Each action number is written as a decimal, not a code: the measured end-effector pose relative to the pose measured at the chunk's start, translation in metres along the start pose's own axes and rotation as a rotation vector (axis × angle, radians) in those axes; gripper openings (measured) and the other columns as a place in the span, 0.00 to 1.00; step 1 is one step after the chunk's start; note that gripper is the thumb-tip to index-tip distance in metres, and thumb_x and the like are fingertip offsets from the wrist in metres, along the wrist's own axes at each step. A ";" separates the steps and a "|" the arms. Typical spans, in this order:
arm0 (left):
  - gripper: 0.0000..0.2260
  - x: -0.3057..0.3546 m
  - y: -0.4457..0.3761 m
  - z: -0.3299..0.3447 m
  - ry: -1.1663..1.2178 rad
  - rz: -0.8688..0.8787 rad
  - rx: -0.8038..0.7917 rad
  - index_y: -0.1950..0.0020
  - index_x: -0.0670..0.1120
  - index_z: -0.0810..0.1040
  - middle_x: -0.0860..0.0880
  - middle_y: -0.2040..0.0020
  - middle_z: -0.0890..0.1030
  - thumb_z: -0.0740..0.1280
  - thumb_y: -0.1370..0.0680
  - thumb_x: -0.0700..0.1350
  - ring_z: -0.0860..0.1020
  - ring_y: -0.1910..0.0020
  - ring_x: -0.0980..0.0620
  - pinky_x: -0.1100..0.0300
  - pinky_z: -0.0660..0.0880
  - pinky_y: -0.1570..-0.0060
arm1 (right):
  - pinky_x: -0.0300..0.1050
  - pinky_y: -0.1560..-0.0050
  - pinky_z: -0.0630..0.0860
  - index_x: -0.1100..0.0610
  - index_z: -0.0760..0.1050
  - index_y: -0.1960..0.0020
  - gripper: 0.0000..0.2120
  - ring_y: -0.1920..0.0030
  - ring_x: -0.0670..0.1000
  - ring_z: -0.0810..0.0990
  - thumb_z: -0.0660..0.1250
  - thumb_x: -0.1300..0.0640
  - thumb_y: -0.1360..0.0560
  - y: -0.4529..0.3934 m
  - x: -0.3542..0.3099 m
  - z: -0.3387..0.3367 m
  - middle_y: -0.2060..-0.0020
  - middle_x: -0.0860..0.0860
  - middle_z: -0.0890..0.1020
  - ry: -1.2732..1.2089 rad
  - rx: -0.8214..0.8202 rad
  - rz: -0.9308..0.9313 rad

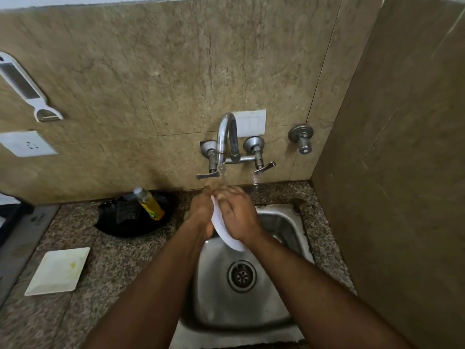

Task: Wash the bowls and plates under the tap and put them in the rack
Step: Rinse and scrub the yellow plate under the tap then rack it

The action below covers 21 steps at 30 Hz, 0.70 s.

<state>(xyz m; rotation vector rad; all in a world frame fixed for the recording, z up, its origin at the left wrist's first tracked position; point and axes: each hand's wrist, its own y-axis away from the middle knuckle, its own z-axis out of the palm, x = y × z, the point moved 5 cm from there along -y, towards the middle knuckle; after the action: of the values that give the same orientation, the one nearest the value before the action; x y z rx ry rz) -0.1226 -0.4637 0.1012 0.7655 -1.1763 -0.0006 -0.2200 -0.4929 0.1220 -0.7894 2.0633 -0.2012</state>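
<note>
- White plate (227, 233) stands on edge at frame centre above the steel sink (281, 222), its long axis running from the tap's (226, 137) stream down toward me.
- My left hand (201, 212) curls round its left face; my right hand (237, 212) lies over the right face, fingers bent onto the rim.
- Square, stained white plate (57, 270) lies flat at lower left on speckled granite.

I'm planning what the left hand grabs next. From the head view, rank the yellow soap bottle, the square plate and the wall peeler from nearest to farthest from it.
From the left hand:
1. Yellow soap bottle, just to its left, in the black tray.
2. Square plate, lower left on the counter.
3. Wall peeler, far upper left on the wall.
</note>
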 end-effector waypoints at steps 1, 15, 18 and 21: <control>0.21 0.002 0.007 0.004 -0.017 0.050 -0.011 0.36 0.41 0.81 0.47 0.43 0.85 0.58 0.14 0.54 0.83 0.44 0.46 0.48 0.79 0.38 | 0.52 0.40 0.76 0.63 0.81 0.42 0.23 0.45 0.58 0.81 0.52 0.53 0.21 -0.005 0.003 -0.001 0.46 0.59 0.84 0.030 0.008 0.080; 0.23 -0.006 0.014 -0.001 0.216 -0.045 -0.085 0.45 0.41 0.83 0.41 0.49 0.86 0.57 0.14 0.57 0.85 0.51 0.45 0.50 0.77 0.46 | 0.50 0.35 0.70 0.61 0.81 0.42 0.24 0.43 0.56 0.77 0.50 0.51 0.20 -0.001 0.000 0.008 0.46 0.57 0.83 0.184 -0.098 -0.009; 0.25 -0.003 0.019 -0.002 0.224 -0.089 -0.027 0.44 0.41 0.83 0.41 0.51 0.87 0.57 0.14 0.59 0.85 0.50 0.44 0.50 0.78 0.47 | 0.48 0.34 0.70 0.60 0.79 0.36 0.22 0.39 0.54 0.75 0.51 0.52 0.18 0.007 -0.007 0.009 0.42 0.55 0.82 0.178 -0.117 -0.077; 0.22 0.001 0.024 0.004 0.062 -0.054 -0.009 0.47 0.41 0.84 0.42 0.53 0.88 0.59 0.14 0.57 0.86 0.53 0.46 0.54 0.79 0.54 | 0.49 0.33 0.71 0.60 0.79 0.34 0.24 0.37 0.55 0.76 0.51 0.51 0.19 0.011 0.002 0.009 0.39 0.56 0.82 0.102 -0.112 -0.004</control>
<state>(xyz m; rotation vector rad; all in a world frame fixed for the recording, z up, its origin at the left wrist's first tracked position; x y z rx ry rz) -0.1348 -0.4480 0.1158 0.7835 -1.0957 -0.0268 -0.2184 -0.4840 0.1104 -0.8668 2.1852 -0.1307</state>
